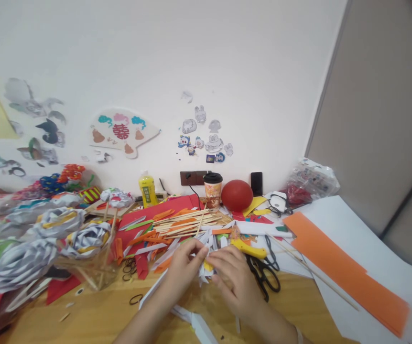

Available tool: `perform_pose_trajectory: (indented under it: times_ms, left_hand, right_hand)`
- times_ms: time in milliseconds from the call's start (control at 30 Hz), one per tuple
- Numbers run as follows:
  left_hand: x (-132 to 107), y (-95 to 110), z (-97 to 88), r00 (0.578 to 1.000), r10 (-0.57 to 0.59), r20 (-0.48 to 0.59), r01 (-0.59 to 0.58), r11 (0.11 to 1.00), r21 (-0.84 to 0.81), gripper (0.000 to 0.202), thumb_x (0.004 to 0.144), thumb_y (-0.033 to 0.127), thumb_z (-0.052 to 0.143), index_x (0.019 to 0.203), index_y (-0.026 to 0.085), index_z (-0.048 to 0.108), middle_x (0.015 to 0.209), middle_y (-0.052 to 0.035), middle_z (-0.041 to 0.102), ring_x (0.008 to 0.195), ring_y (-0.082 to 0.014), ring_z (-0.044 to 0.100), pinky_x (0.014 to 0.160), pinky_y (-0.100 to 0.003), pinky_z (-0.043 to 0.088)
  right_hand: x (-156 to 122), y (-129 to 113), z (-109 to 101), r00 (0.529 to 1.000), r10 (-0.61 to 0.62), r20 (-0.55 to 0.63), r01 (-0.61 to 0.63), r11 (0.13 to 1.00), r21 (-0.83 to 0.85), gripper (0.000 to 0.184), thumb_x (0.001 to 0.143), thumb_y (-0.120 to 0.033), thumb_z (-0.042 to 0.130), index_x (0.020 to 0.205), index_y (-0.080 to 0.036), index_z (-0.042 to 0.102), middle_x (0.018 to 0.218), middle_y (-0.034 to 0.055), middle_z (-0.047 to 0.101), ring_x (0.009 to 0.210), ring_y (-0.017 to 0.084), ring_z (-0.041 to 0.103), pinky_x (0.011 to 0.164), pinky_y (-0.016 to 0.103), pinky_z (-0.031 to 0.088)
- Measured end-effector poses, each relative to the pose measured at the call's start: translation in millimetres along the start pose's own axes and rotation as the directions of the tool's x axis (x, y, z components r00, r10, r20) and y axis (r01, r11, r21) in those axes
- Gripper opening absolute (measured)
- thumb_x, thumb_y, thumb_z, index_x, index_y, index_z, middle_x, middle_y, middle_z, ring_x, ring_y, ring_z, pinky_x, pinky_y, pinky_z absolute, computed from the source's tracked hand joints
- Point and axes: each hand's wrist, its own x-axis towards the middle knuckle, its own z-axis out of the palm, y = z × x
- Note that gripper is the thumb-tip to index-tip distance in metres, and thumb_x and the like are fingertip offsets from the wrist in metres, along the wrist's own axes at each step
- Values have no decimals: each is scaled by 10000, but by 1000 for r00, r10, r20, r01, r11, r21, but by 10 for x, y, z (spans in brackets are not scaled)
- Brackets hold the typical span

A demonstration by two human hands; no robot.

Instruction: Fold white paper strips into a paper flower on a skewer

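My left hand (182, 267) and my right hand (233, 277) meet over the wooden table (98, 310), both pinched on a small folded piece of white and yellow paper (208, 265). White paper strips (156, 286) run from under my left hand toward me. A pile of thin wooden sticks (184, 223) lies just beyond my hands among orange, red and white paper strips. Black scissors (265, 274) lie right of my right hand, beside a yellow tool (249, 248).
Paper flowers on sticks (48, 234) crowd the left. Orange paper (345, 267) on a white sheet and a long stick (313, 272) lie at right. At the wall stand a yellow bottle (147, 189), a paper cup (212, 191), a red ball (237, 195).
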Motion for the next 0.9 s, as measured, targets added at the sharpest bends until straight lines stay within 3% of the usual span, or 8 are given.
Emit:
perform_pose_trajectory:
  times_ms: [200, 300, 500, 900]
  left_hand:
    - [23, -56, 13, 995, -12, 99, 5, 998, 69, 228, 755, 326, 459, 585, 180, 496, 568, 22, 501, 574, -142, 471, 547, -230, 370]
    - [14, -83, 31, 991, -13, 131, -3, 993, 120, 212, 753, 307, 450, 595, 182, 517, 588, 13, 531, 606, -154, 494, 580, -242, 381]
    - [9, -53, 31, 992, -58, 108, 45, 992, 116, 220, 736, 321, 443, 575, 182, 497, 558, 13, 512, 576, -154, 479, 558, -242, 371]
    - [8, -39, 27, 994, -88, 72, 87, 996, 14, 214, 724, 344, 482, 584, 184, 497, 572, 19, 499, 583, -147, 459, 582, -238, 380]
  right_hand:
    - [-17, 5, 98, 998, 16, 54, -12, 997, -79, 251, 804, -335, 528, 1002, -187, 570, 964, 69, 601, 915, 224, 465, 810, 388, 372]
    - [-20, 23, 170, 998, 42, 36, -38, 994, -103, 177, 811, -298, 517, 927, -181, 580, 874, 63, 604, 855, 209, 479, 765, 362, 385]
    - [-33, 37, 216, 1000, 27, 15, -27, 999, -21, 159, 821, -151, 473, 902, -193, 603, 877, 52, 610, 856, 185, 496, 758, 341, 405]
    - [-48, 10, 203, 999, 33, -11, -32, 999, 32, 228, 837, -151, 443, 998, -187, 599, 877, 61, 619, 845, 185, 516, 750, 341, 430]
